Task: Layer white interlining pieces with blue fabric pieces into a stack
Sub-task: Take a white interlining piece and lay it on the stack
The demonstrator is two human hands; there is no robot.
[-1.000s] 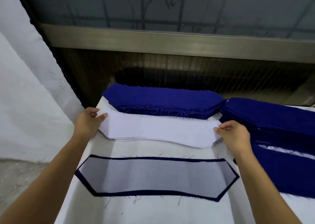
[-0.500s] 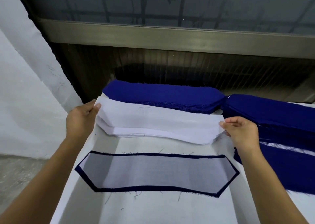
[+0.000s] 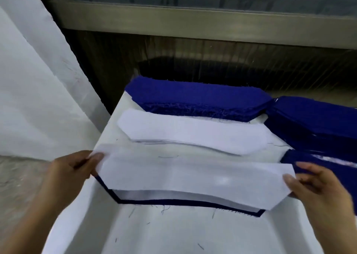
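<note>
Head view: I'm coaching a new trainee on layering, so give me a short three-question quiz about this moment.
1. True or false: the left hand and right hand each pinch one end of a white interlining piece.
2. What lies just beyond the white interlining stack? A) blue fabric stack B) scissors C) ruler
3. Fill in: the interlined piece under the held one has a ___ border.
Key: 1 true; 2 A; 3 blue.

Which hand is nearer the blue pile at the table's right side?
Right. The right hand, pinching one end of the white interlining piece, sits just in front of the blue pile; the left hand pinches the opposite end, far across the table.
</note>
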